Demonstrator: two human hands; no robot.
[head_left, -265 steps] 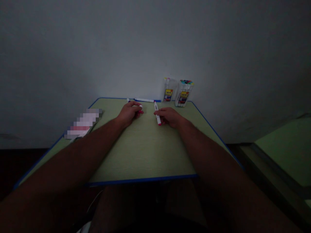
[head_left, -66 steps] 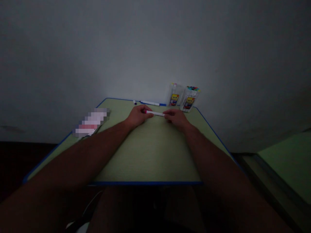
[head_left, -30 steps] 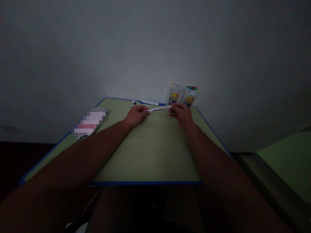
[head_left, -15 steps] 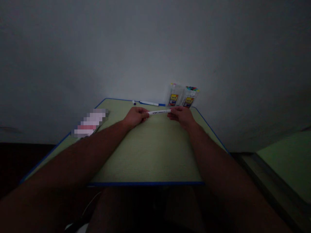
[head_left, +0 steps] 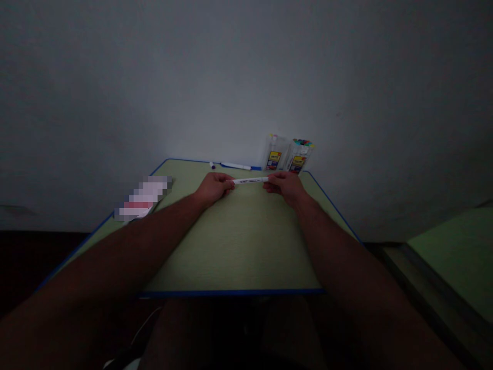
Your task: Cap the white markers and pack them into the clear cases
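A white marker point(head_left: 248, 181) with dark print on its barrel is held level over the far half of the table. My left hand point(head_left: 214, 188) pinches its left end between thumb and fingers. Its right end is gripped by the fingertips of my right hand point(head_left: 286, 185). Both ends of the marker are covered by my fingers. Behind my hands, a second white marker point(head_left: 235, 166) lies along the table's back edge. A small white and dark cap point(head_left: 212, 165) lies to the left of that marker.
Two clear marker cases stand against the wall at the back right: the left case point(head_left: 273, 154) shows few markers, the right case point(head_left: 299, 155) several coloured tops. A blurred-out flat item point(head_left: 144, 198) lies at the left of the blue-edged table point(head_left: 239, 257).
Both hands keep hold of the marker and barely move. The whole view has shifted very slightly, with things at the back sitting a little lower.
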